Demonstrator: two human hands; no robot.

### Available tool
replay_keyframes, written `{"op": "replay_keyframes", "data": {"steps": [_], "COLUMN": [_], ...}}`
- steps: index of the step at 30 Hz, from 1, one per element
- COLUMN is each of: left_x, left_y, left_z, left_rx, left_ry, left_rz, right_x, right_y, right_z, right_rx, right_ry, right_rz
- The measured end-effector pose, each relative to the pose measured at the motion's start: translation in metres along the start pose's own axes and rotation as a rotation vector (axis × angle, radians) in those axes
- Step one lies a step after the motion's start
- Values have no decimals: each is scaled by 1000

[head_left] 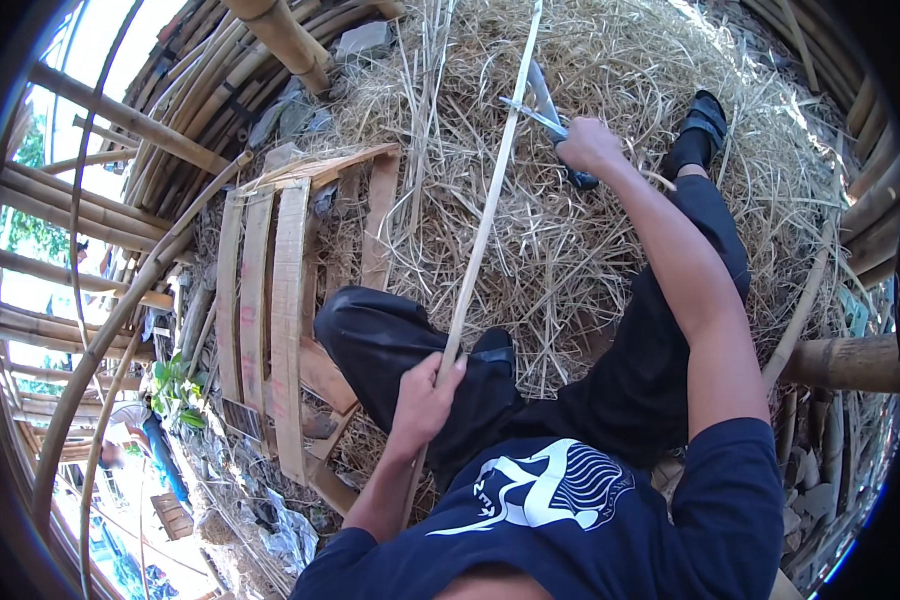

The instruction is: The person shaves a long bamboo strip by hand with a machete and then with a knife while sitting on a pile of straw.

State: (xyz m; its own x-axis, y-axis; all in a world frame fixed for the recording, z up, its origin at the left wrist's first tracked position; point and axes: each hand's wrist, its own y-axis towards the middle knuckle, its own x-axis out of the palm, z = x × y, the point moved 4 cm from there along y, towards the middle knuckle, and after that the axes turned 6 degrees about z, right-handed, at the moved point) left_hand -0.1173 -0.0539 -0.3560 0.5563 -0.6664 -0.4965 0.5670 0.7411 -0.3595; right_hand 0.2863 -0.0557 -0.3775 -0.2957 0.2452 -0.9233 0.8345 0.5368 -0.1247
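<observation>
A long, pale bamboo strip (490,205) runs from near my lap up past the far edge of the view. My left hand (425,405) is closed around its lower part, beside my bent left knee. Farther out, my right hand (592,148) grips a grey-bladed cutting tool (543,95), whose dark end shows below the fist. A second narrow, bluish piece reaches from that fist across the strip; whether it is another blade or a sliver, I cannot make out. The tool is at the strip's right side.
Dry straw (550,260) covers the ground around my legs and sandalled feet. On the left stands a slatted wooden crate (290,320). Bamboo poles (100,115) form a fence at left, and a thick pole (845,364) juts in at right. A blurred person (120,435) appears outside, lower left.
</observation>
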Motion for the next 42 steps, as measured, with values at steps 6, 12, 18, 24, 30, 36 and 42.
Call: {"op": "replay_keyframes", "data": {"steps": [6,12,18,24,30,36,42], "left_x": [13,17,12,28,41,44,38], "left_y": [48,77,97,98,107,99,86], "left_z": [18,45,62,74,67,51,50], "left_rx": [-2,56,395,399,426,339,363], "left_ry": [-273,-261,179,300,384,362,380], "left_rz": [-144,-189,248,252,242,185,229], "right_x": [-1,6,14,21,41,37,49], "right_y": [-52,-105,-116,-109,-76,-53,-46], "right_z": [-41,-65,-70,-73,-66,-52,-61], "right_rx": [-298,-469,-563,-544,-587,-503,-555], "right_ry": [-25,-11,-43,-3,-86,-112,-111], "right_rz": [-88,-276,-225,-195,-94,-57,-19]}}
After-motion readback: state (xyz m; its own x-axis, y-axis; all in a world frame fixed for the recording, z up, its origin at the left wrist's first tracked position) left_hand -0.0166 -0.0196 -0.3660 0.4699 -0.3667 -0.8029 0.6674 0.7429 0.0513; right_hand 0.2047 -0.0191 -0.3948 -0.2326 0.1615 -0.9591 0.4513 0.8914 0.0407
